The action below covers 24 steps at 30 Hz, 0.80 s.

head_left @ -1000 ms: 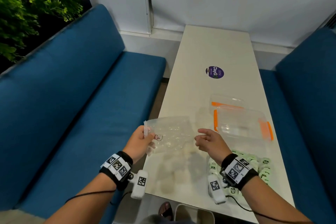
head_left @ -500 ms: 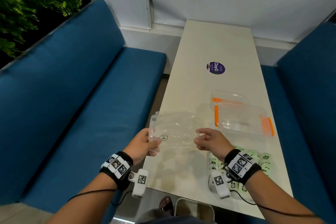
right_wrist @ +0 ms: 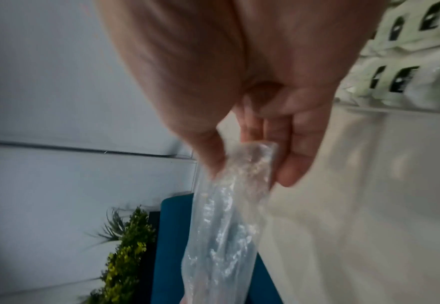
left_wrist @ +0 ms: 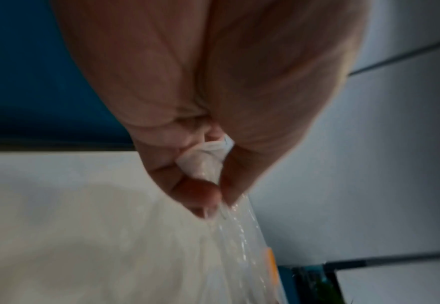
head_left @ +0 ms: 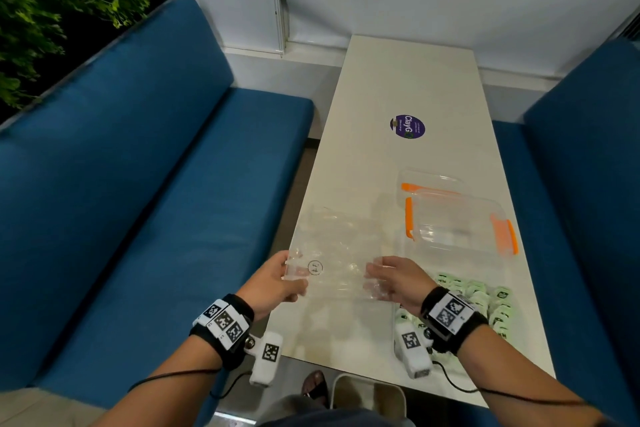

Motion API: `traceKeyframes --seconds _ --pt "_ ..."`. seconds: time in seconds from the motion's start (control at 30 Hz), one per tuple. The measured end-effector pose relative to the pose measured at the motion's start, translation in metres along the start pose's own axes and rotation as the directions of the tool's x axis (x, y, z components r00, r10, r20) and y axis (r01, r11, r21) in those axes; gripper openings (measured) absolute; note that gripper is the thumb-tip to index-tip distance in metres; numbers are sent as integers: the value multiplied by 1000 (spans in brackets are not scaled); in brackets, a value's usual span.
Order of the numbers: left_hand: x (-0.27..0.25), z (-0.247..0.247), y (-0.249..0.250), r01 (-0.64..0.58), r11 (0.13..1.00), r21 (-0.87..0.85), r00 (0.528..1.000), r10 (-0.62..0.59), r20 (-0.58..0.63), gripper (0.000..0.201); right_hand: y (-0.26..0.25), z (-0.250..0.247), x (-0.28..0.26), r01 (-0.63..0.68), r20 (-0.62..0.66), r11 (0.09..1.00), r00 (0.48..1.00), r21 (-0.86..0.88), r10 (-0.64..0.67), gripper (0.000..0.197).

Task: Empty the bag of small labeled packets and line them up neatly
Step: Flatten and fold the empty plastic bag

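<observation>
A clear plastic bag (head_left: pixel 341 253) is stretched flat above the near part of the white table (head_left: pixel 398 87), with a small round mark near its left edge. It looks empty. My left hand (head_left: pixel 289 279) pinches its near-left corner; in the left wrist view thumb and fingers squeeze the bunched plastic (left_wrist: pixel 204 160). My right hand (head_left: pixel 375 279) pinches the near-right edge, and the bag (right_wrist: pixel 229 216) hangs from those fingers in the right wrist view. Several small pale green packets (head_left: pixel 485 302) with dark labels lie in a loose heap on the table under my right wrist, partly hidden by it.
A clear plastic box (head_left: pixel 457 222) with orange clips sits on the table beyond the right hand, its lid behind it. A purple round sticker (head_left: pixel 407 126) lies further back. Blue benches (head_left: pixel 121 184) flank the table on both sides.
Both hands have spread apart and moved forward, pulling the crumpled bag out flat and wider over the table.
</observation>
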<state>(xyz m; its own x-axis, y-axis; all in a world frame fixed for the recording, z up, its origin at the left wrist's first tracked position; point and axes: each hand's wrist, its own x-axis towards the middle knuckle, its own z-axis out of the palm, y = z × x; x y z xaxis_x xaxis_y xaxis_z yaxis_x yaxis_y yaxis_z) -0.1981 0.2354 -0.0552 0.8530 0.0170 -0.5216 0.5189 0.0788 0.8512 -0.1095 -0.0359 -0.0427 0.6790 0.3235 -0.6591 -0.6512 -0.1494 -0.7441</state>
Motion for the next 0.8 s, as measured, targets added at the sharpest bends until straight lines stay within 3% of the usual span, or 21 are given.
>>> traceKeyframes --seconds 0.13,0.3,0.37,0.47,0.6,0.67,0.8 --pt "0 -4 -8 46 999 -2 976 -45 -214 39 7 -3 9 126 -102 985 985 -114 -138 34" --pt "0 1 -15 104 992 -74 943 -122 -309 15 8 -4 11 224 -127 952 959 -208 -253 22" --pt "0 0 -19 128 989 -68 936 -144 -320 20 7 -5 10 224 -114 954 962 -201 -250 24" --pt "-4 0 -19 162 981 -106 940 -186 -286 20 10 -6 9 193 -68 960 975 -204 -211 29" --pt "-5 0 -14 121 880 -458 962 -217 -163 7 13 -7 8 200 -96 955 970 -221 -225 33" --pt "-5 -3 -16 101 922 -373 975 -166 -146 5 9 -8 8 167 -102 974 978 -152 -184 37" --pt "-10 -12 -18 76 997 -26 997 -76 -18 42 0 -7 10 -35 -22 990 999 135 38 37"
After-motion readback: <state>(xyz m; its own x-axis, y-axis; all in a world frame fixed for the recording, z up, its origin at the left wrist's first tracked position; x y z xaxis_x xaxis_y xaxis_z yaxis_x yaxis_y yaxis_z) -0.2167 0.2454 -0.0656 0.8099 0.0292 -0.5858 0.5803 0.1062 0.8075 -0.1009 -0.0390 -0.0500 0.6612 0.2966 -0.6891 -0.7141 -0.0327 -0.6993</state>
